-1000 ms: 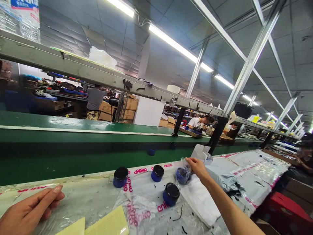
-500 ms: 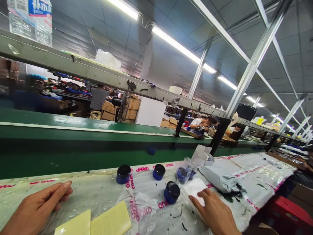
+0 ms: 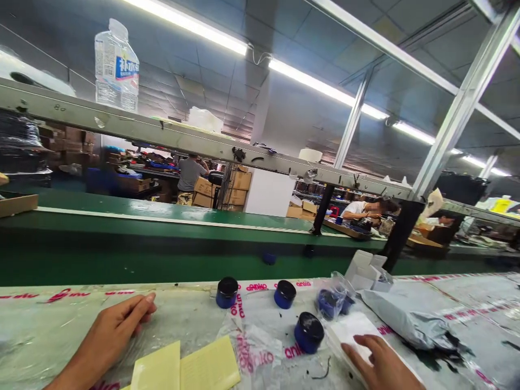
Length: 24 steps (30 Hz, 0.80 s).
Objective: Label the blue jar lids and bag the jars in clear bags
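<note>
My left hand [image 3: 117, 330] hovers over or rests on the plastic-covered table at the left, its fingers curled together; whether anything is between them is hidden. Just right of it lie yellow paper sheets [image 3: 209, 364]. My right hand [image 3: 379, 360] has thumb and fingers apart over a white paper or card [image 3: 353, 329] at the lower right. Three blue jars with black lids stand between the hands: one at the left [image 3: 227, 293], one in the middle [image 3: 285, 294] and the nearest [image 3: 309, 332]. Clear plastic [image 3: 339, 287] partly covers more blue pieces [image 3: 329, 303].
An open white box [image 3: 363, 270] and a grey plastic bag [image 3: 406, 317] lie to the right. Beyond the table edge runs a green conveyor belt [image 3: 122, 260] carrying a blue piece [image 3: 268, 258]. A bottle [image 3: 117, 70] stands on the shelf rail [image 3: 195, 138]. People work farther back.
The view has turned left, so the table items appear farther right, and the whole bottle is in sight. Both hands keep nearly the same poses and places on the table.
</note>
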{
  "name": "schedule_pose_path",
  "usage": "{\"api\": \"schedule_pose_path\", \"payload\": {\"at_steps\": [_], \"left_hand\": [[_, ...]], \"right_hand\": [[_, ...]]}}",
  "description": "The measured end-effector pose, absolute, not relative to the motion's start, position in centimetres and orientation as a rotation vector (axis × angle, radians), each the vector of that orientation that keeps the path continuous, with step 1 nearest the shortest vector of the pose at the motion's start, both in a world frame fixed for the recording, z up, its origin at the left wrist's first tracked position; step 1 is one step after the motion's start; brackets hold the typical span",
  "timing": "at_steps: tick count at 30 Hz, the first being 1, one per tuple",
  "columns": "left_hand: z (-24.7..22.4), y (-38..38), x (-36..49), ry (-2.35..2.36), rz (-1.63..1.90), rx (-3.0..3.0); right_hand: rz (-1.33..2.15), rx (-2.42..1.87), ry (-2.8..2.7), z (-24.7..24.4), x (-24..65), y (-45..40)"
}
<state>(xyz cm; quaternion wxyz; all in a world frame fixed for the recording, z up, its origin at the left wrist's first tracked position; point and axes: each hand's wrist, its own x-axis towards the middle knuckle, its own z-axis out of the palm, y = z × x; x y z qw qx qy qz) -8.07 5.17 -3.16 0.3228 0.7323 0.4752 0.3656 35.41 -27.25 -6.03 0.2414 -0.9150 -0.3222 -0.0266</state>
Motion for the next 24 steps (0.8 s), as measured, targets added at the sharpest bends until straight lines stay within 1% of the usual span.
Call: {"api": "schedule_pose_path", "payload": {"at_steps": [3,5,10,16,24], "left_hand": [[-3.3,5.7,-8.2,1.247,0.894,1.883],[-3.3,6.1,-8.3,1.257,0.875,1.858],[-3.7,6.5,-8.4,1.274,0.897,1.847],[-3.7,5.8,-7.9,1.3,1.01,1.792],[-3.3,5.5,-7.4,1.297,0.999,1.79]], "right_hand": [[-0.171,-2.429,-1.001,-6.0,34.2,-27.2],[-0.178,-2.359,-0.974,-5.9,34.0,-27.3],[-0.019,-2.23,-0.66,-5.2,35.3,-27.5],[0.059,-2.114,-0.714,-4.5,36.0,-28.0],[0.132,-1.861,-0.481,-1.6,34.8,-28.5]]}}
